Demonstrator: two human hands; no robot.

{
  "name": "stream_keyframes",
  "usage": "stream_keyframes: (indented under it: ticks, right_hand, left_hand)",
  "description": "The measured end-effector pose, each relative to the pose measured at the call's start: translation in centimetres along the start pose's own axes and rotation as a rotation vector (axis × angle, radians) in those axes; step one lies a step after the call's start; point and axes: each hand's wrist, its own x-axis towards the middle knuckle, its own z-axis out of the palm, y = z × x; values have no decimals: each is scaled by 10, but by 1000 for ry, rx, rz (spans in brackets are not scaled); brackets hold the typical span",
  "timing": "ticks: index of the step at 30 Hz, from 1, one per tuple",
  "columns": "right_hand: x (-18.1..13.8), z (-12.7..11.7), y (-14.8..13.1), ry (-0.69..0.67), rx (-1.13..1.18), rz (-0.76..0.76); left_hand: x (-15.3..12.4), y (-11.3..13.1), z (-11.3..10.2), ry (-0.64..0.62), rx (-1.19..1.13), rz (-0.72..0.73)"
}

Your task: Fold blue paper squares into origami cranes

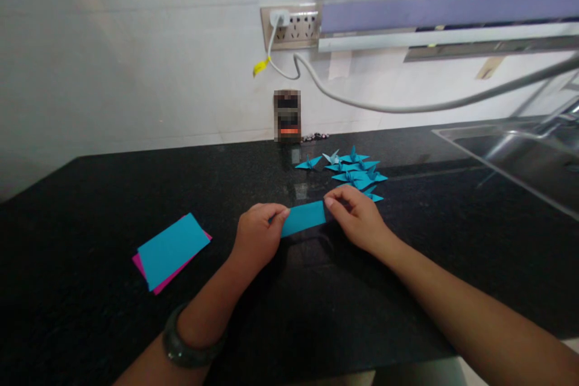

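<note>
A folded strip of blue paper point(304, 218) is stretched between my two hands, just above the dark countertop. My left hand point(260, 232) pinches its left end between thumb and fingers. At the opposite end, my right hand point(357, 217) grips the upper right corner. Several folded blue paper cranes point(357, 176) lie close beyond my right hand, with a paler one point(332, 158) among them. One blue crane point(309, 162) sits slightly apart on the left. Off to the left of my left hand rests a stack of blue paper point(172, 250) with pink sheets point(140, 265) showing underneath.
The black countertop point(307, 307) runs back to a tiled wall point(136, 72). Against it stands a small blurred-out object point(287, 116) beside a beaded string point(315, 136). A metal sink point(520, 151) is at the right. A grey cable point(384, 107) hangs from a wall socket point(296, 25).
</note>
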Motion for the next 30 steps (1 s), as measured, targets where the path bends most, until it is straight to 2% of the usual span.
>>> stream_keyframes:
  ticks: [3,6,8,11,13,15,18,20,25,27,30]
  right_hand:
    - [-3,6,-3,-144,261,153]
    - [-5,9,-4,-234,302,194]
    - [-4,9,-3,-178,292,230]
    - [-1,8,2,-25,316,313]
    - [1,9,4,39,391,371]
    - [0,11,4,47,511,422]
    - [-2,13,1,3,653,484]
    - [-2,13,-1,-53,641,508]
    - [-1,12,5,-155,391,417]
    - [-1,13,9,-172,322,370]
    - [-1,15,12,-186,310,360]
  left_hand:
    - [-2,4,4,-123,-130,-30]
    - [-4,5,6,-184,-178,-53]
    - [-2,3,6,-158,-178,-109]
    - [0,1,5,-64,-209,-228]
    - [1,2,5,2,-304,-293]
    - [0,5,6,19,-465,-355]
    - [-2,10,8,-132,-725,-461]
    - [-3,9,9,-184,-783,-503]
    - [1,0,10,-159,-607,-532]
    - [1,-2,9,-142,-418,-479]
    - [0,0,8,-23,-128,-331]
